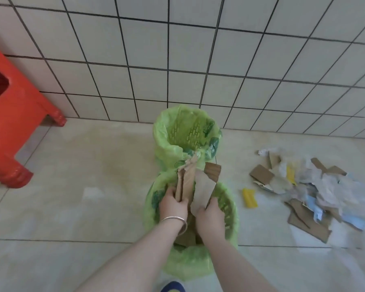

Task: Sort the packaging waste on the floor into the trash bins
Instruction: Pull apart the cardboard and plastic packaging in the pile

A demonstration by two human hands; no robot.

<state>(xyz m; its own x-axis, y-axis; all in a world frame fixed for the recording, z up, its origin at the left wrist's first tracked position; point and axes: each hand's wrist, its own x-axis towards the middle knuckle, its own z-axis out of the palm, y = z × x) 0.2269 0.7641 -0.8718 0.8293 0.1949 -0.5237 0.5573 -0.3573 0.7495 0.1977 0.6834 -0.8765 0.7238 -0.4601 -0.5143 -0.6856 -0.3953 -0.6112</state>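
— Take us round the floor first, what's out there?

— Over at the right edge of the floor point(93, 165) there's the waste pile point(312, 192): torn brown cardboard, crumpled clear plastic, pale blue scraps, all heaped together well apart from the bins. One yellow piece point(249, 197) lies on its own between that heap and the near bin. At the left edge, a red plastic stool point(15, 123), close to the tiled wall point(177, 60).

— And the bins?

— Two of them, in line, both lined with green bags. The far bin point(187, 131) stands against the foot of the wall and its slotted inside looks bare. The near bin point(226, 209) sits just in front of it, their bags touching, and brown cardboard already lies down in it. A blue shoe toe point(173, 287) peeks in at the bottom edge.

— Anything in the way of the hands?

— The cardboard itself! Tall strips stand up out of the near bin and lean over its far rim, across the front of the far bin.

— Hands, then.

— Both arms reach straight down over the near bin's mouth. The left hand point(173, 207), silver bangle point(175, 221) on the wrist, has its fingers curled round the cardboard strips point(184, 182), gripping them upright. The right hand point(210, 216) is just beside it, fingers wrapped on the cardboard sheet point(204, 188), a paler piece with a darker brown one behind it.
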